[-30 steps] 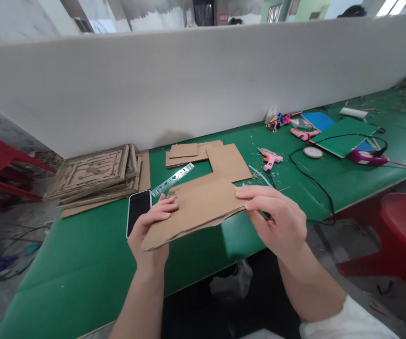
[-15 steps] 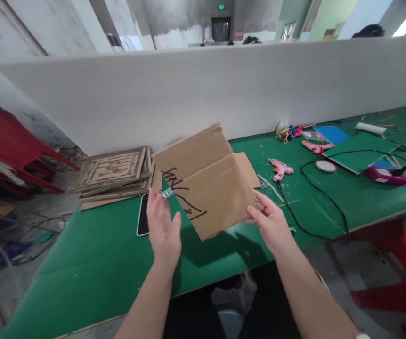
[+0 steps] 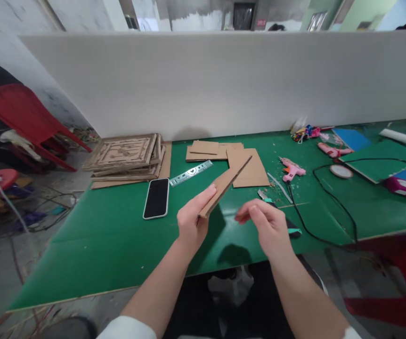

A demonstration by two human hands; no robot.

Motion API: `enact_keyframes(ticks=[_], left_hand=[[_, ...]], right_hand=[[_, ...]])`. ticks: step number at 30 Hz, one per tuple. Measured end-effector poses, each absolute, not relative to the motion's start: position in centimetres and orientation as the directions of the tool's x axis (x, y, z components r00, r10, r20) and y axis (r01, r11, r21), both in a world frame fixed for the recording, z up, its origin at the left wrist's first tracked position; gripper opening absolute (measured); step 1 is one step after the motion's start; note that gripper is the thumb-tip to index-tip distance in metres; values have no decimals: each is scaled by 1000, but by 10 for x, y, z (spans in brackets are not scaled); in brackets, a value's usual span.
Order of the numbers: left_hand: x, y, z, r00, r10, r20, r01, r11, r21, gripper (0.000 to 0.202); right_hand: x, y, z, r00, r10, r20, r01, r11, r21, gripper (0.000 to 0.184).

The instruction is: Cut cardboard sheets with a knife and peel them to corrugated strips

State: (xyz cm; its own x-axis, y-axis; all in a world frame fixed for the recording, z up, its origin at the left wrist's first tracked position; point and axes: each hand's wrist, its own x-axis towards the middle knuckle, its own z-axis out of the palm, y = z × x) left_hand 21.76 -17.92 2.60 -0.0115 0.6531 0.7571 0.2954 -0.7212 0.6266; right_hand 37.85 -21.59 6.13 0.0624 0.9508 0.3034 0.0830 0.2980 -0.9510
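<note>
My left hand [image 3: 193, 217] is closed on a piece of brown cardboard [image 3: 226, 181], which is tilted up nearly edge-on above the table. To its right, my right hand [image 3: 264, 225] hovers apart from the cardboard, its fingers loosely bent and nothing visible in them. A utility knife [image 3: 292, 230] with a dark and teal handle lies partly hidden behind the right hand. On the table beyond are flat cardboard pieces [image 3: 254, 174] and a clear ruler [image 3: 190, 173]. A phone [image 3: 156, 198] with a dark screen lies left of my left hand.
Carved-looking cardboard panels [image 3: 125, 157] are stacked at the back left. A pink glue gun [image 3: 292, 169] and its black cord lie on the right, with a tape roll [image 3: 341, 171] farther over. A white partition [image 3: 224, 80] borders the green table [image 3: 111, 254]; red chairs stand at both sides.
The cardboard has turned from showing its broad, marked face to nearly edge-on. My left hand has taken hold of it, and my right hand has let go. The ruler now shows on the table.
</note>
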Motion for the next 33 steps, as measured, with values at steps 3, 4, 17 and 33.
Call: enact_keyframes(ticks=[3,4,17,33], left_hand=[[222,-180,21,65,620,782,304,-759,576,37],[223,-181,20,91,609,788,320,-767,556,38],[228,-181,19,114,646,755,320,-743,588,43],[225,-183,30,259,676,690,527,-697,486,50]], right_hand=[[360,-216,80,-54,968,247,32,249,-968,25],[356,-215,81,-67,972,224,23,226,-974,24],[353,-206,55,-157,968,195,-323,136,-936,19],[359,-202,51,-156,987,23,-464,-53,-884,14]])
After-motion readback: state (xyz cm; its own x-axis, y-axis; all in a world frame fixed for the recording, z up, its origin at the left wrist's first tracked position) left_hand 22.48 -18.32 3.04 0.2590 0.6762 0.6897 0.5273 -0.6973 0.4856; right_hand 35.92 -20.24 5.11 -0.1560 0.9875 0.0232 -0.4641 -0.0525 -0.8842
